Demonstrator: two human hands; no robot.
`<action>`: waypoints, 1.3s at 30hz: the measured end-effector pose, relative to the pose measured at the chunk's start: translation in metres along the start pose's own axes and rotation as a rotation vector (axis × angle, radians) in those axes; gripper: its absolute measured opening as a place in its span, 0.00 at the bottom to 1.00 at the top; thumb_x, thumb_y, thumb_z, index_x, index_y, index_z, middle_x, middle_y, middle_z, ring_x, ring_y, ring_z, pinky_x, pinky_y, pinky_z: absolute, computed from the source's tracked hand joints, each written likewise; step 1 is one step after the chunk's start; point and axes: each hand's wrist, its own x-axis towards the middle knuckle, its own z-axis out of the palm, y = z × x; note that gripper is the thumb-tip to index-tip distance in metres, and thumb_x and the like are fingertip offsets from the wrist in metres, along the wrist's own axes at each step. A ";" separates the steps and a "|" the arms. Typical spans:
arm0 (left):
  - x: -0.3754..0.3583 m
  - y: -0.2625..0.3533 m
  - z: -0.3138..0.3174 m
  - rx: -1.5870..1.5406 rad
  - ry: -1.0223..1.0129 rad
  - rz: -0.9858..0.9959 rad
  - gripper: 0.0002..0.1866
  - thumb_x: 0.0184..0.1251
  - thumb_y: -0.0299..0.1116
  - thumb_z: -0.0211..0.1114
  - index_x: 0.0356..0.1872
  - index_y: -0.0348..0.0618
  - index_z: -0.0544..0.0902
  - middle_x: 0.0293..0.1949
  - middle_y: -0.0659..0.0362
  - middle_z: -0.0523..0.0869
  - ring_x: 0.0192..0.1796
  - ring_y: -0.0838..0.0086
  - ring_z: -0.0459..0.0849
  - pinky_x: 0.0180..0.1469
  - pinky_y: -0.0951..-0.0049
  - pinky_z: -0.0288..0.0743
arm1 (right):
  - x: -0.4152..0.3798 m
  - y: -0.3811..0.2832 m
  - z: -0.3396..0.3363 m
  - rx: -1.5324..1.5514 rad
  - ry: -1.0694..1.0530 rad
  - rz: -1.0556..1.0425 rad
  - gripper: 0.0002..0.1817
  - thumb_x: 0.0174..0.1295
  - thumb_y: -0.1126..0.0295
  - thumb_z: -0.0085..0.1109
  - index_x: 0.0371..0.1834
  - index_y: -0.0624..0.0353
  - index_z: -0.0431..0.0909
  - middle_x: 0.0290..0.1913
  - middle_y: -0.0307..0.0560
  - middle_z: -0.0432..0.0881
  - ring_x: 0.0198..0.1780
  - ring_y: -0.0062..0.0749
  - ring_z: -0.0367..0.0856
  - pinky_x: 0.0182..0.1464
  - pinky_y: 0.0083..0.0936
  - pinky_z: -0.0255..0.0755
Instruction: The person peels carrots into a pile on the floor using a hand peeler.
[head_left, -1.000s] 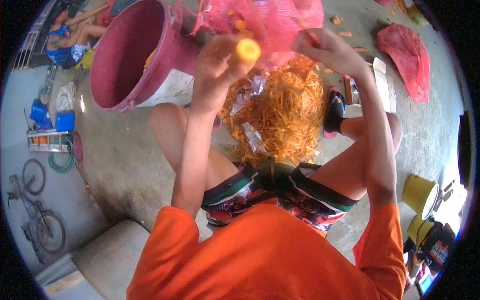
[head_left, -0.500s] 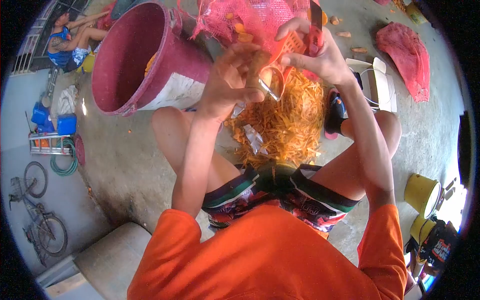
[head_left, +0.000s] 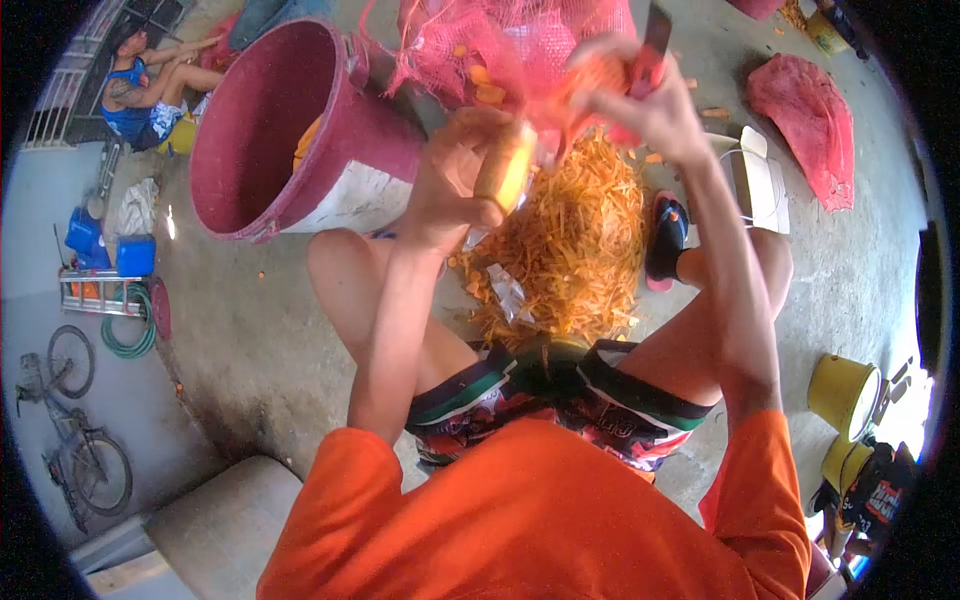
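Observation:
My left hand [head_left: 446, 190] is closed around a thick carrot [head_left: 508, 165], held upright with a peeled pale-orange side facing up. To its right, my right hand [head_left: 655, 120] is smeared by motion. Its fingers wrap an orange peeler [head_left: 592, 82] and a red-handled knife [head_left: 656, 35], whose dark blade points away from me. The peeler is blurred and stands apart from the carrot. Below both hands, a large heap of orange peelings [head_left: 590, 240] lies on the floor between my legs, with a scrap of white paper [head_left: 508, 292] on it.
A big maroon tub [head_left: 370, 130] lies tipped at the left, with carrots inside. Ahead is a pink mesh sack [head_left: 560, 30] with carrots. Another red sack [head_left: 805, 125] and a white box [head_left: 762, 180] lie right. A person [head_left: 140, 90] sits at far left. Yellow buckets [head_left: 838, 395] stand lower right.
The peeler has come off the carrot and moved right and up with my right hand. In my left hand the carrot has turned and now shows a bright peeled side.

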 end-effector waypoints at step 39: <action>0.003 -0.007 0.004 0.004 -0.035 0.141 0.52 0.33 0.39 0.93 0.64 0.42 0.73 0.56 0.59 0.83 0.59 0.71 0.82 0.62 0.67 0.77 | 0.002 -0.005 -0.007 -0.020 0.092 0.032 0.15 0.60 0.78 0.74 0.50 0.65 0.84 0.47 0.45 0.88 0.49 0.25 0.86 0.53 0.24 0.81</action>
